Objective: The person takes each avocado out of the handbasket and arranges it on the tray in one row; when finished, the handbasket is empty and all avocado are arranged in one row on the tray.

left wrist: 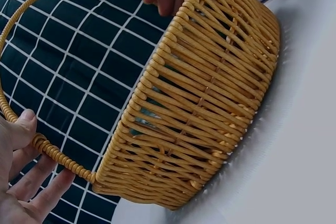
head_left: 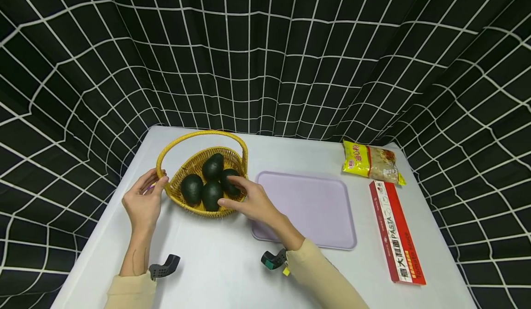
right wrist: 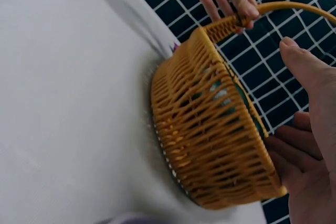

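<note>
Your left hand (head_left: 143, 201) pinches the yellow woven wicker basket (head_left: 187, 166) at its handle base; your right hand (head_left: 249, 200), fingers loosely spread, reaches over the basket's near rim onto a dark green avocado (head_left: 230, 182) inside it.

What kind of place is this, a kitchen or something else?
Probably a staged recording booth, not a kitchen: a black grid curtain surrounds a bare white table holding only a basket, a tray and pasta packs.
</note>
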Demonstrator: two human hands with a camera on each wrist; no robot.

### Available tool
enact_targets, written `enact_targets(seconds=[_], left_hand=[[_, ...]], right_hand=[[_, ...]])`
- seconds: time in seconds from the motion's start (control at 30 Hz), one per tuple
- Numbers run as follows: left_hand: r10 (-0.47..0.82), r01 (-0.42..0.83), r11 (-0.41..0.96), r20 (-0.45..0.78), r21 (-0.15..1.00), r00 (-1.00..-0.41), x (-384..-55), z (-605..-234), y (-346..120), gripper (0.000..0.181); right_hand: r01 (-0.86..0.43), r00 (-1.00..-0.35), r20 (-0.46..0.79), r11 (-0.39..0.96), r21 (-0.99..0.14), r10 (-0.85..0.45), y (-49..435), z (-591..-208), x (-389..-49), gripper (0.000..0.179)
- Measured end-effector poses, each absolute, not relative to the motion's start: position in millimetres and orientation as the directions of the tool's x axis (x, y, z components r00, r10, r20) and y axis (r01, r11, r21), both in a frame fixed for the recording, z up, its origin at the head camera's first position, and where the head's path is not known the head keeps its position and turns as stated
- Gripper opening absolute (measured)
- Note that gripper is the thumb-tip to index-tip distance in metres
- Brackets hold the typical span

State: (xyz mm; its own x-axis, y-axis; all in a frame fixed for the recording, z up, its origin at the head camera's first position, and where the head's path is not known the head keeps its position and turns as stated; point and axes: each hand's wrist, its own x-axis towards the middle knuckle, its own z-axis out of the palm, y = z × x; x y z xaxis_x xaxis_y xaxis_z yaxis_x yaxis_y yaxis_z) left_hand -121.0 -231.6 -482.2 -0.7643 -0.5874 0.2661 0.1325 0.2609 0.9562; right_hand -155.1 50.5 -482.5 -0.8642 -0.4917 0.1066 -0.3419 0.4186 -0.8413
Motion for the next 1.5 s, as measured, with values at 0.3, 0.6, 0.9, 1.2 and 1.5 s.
enact_targets(seconds=[0.3, 0.6, 0.9, 1.2, 1.5], left_hand=[[-0.585, 0.127, 0.271, 0.268, 0.954, -0.765, -120.9, -482.9, -231.2, 0.035], [-0.590, 0.126, 0.290, 0.281, 0.949, -0.757, -120.1, -482.8, -232.7, 0.034], [-0.574, 0.150, 0.303, 0.305, 0.941, -0.760, -120.2, -484.1, -232.8, 0.034], [-0.575, 0.139, 0.303, 0.297, 0.943, -0.762, -121.0, -482.4, -232.0, 0.034], [-0.576, 0.145, 0.289, 0.293, 0.946, -0.764, -119.8, -482.7, -231.1, 0.034]], right_hand=[[-0.347, -0.841, 0.097, 0.394, -0.851, -0.532, 34.4, -484.2, -157.7, 0.076], [-0.403, -0.825, 0.072, 0.495, -0.770, -0.560, 21.3, -481.6, -162.3, 0.083], [-0.432, -0.825, 0.076, 0.539, -0.723, -0.560, 10.2, -485.0, -164.9, 0.084], [-0.430, -0.843, 0.051, 0.615, -0.661, -0.535, 0.9, -485.2, -165.9, 0.084], [-0.454, -0.846, 0.030, 0.690, -0.564, -0.532, -6.4, -490.0, -167.2, 0.071]])
